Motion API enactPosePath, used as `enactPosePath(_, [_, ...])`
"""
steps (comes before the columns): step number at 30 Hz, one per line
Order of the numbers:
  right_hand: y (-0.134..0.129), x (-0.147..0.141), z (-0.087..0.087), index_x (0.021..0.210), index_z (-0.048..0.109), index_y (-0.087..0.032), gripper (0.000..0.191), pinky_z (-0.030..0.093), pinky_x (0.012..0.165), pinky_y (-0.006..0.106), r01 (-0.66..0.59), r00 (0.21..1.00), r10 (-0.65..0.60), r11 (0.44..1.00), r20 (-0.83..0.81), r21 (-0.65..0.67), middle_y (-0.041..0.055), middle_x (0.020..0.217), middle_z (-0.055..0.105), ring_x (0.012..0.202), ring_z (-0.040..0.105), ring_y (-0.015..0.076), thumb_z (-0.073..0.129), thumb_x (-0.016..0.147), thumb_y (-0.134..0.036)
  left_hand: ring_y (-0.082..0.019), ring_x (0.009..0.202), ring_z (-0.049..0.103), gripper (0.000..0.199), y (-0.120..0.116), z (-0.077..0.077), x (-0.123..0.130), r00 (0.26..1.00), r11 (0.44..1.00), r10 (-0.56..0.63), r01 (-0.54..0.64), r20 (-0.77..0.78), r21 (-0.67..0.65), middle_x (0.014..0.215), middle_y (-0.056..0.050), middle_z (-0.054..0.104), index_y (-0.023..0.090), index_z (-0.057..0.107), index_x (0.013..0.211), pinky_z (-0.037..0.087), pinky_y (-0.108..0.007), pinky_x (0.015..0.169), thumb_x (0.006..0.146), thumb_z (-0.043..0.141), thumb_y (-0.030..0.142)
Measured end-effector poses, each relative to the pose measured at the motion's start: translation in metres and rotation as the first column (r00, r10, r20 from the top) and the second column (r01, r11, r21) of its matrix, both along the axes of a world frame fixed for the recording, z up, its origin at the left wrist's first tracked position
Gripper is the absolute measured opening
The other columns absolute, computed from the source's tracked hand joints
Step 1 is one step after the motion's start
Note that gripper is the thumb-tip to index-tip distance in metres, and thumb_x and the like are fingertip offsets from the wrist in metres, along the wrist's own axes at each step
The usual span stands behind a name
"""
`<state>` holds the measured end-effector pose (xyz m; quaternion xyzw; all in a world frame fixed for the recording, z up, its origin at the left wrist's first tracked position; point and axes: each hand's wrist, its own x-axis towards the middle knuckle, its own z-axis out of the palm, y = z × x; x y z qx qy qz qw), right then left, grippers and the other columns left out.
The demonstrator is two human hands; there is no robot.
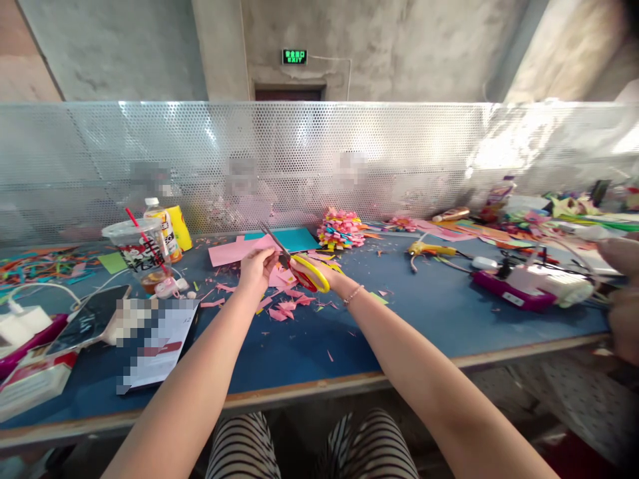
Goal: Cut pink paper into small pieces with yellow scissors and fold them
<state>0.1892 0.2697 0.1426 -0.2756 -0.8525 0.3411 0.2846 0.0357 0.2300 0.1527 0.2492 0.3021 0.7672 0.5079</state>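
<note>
My right hand point(324, 267) is closed round the handles of a pair of scissors point(310, 274) with yellow and red grips. Their blades point up and to the left, past my left fingertips. My left hand point(258, 267) is pinched just beside the blades, on what looks like a piece of pink paper, mostly hidden by the fingers. Beneath and behind it lies a pink paper sheet point(224, 253), with a teal sheet point(299, 239) farther back. Cut pink scraps point(285, 309) are strewn below both hands. A ball of folded pink, yellow and blue paper strips point(341, 229) stands behind my right hand.
At left are a plastic cup with a red straw point(142, 249), a bottle point(170, 233), a dark phone point(90, 316) and a lit phone point(162, 342). A yellow glue gun point(432, 250) and purple power strip point(514, 290) lie right. Another person's hand point(622, 256) shows at the right edge.
</note>
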Motion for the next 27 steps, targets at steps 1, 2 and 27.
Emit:
enactPosePath(1, [0.001,0.0,0.0,0.076,0.045,-0.018,0.041,0.035,0.052,0.022,-0.002,1.0,0.002,1.0,0.003,0.022,-0.0025,0.061,0.048,0.054,0.042,0.0087,0.038,0.082,-0.058,-0.008,0.053,0.062,0.01,0.0,0.0,0.001,1.0,1.0,-0.005,0.005,-0.003,0.004,0.056,-0.003,0.064,0.011,0.058,0.058,0.051,-0.016,0.056,0.061,0.063,0.002])
enactPosePath(2, [0.002,0.0,0.0,0.077,0.045,-0.018,0.041,0.035,0.052,0.022,-0.003,1.0,0.003,0.999,0.008,0.038,-0.0025,0.06,0.048,0.054,0.042,0.009,0.038,0.083,-0.057,-0.008,0.053,0.062,0.01,-0.001,0.0,0.001,1.0,1.0,-0.009,0.009,-0.006,0.007,0.056,-0.003,0.064,0.011,0.058,0.059,0.051,-0.016,0.057,0.061,0.063,0.002])
enactPosePath(27, [0.002,-0.01,-0.001,0.076,0.043,-0.019,0.039,0.032,0.041,0.021,0.171,0.896,-0.269,0.943,-0.353,-0.284,-0.0039,0.056,0.051,0.043,0.042,0.0078,0.059,0.067,-0.054,-0.018,0.075,0.064,0.013,0.012,-0.02,-0.002,0.755,0.961,0.265,-0.16,-0.599,0.223,0.075,-0.005,0.068,0.015,0.068,0.074,0.05,-0.033,0.076,0.063,0.063,0.017])
